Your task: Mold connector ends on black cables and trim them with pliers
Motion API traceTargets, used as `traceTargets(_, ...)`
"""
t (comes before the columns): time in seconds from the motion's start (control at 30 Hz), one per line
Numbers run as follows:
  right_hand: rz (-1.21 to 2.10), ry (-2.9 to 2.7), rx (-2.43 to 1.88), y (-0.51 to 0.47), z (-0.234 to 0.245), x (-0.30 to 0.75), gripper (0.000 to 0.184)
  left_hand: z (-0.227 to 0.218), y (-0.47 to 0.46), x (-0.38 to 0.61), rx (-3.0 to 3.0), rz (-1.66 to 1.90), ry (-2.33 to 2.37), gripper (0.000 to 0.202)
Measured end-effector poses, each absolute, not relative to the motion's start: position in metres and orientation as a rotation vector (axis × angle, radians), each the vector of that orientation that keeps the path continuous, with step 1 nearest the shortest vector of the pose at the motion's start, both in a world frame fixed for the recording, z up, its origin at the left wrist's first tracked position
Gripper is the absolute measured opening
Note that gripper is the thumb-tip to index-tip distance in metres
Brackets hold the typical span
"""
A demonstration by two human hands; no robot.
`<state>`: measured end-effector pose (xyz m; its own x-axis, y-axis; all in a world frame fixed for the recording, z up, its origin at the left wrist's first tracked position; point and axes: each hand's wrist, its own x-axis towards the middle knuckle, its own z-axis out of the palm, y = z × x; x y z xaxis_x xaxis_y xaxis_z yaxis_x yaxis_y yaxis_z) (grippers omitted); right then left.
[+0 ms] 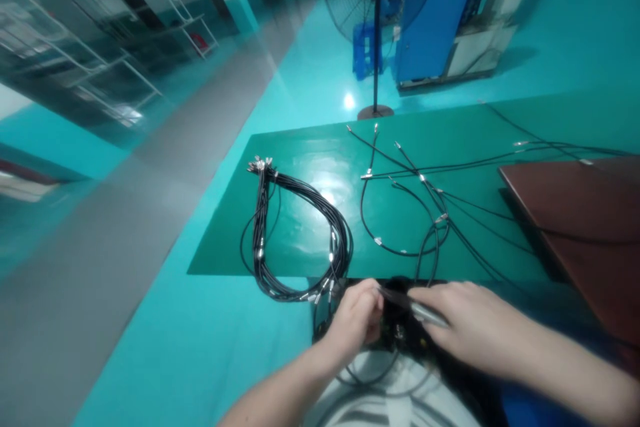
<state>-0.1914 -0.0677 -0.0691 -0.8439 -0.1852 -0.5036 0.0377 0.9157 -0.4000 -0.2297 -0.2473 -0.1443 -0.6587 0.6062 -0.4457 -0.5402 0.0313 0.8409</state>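
Observation:
My left hand (357, 313) is closed in a pinch at the near edge of the table, seemingly on the end of a black cable (385, 390) whose loops hang over my lap. Its fingers hide most of what they grip. My right hand (465, 320) is wrapped round a pliers-like hand tool (429, 313) with a silvery handle. The tool's dark, blurred front end points left and reaches my left fingertips. Just beyond my left hand, a bundle of black cables (345, 233) with silvery end fittings lies coiled, its near side overhanging the table edge.
Loose black cables (405, 252) with metal ends spread over the green tabletop (300, 147). A brown board (575, 207) lies at the right, with cables crossing it. Past the table stand a fan (377, 40), a blue machine (433, 27) and racks (115, 60).

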Motion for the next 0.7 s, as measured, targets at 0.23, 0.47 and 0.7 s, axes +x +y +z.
traceTargets(0.23, 0.330, 3.048, -0.188, -0.092, -0.069, -0.171, 0.044, -0.144, -0.240, -0.224, 0.109, 1.774, 1.711, 0.026)
traceTargets(0.47, 0.468, 3.075, -0.225, -0.094, -0.068, -0.171, 0.044, -0.143, -0.241, -0.223, 0.272, 1.649, 2.011, 0.028)
traceTargets(0.7, 0.361, 2.996, -0.283, -0.091, -0.077, -0.176, 0.043, -0.148, -0.245, -0.225, 0.283, 1.610, 2.066, 0.028)
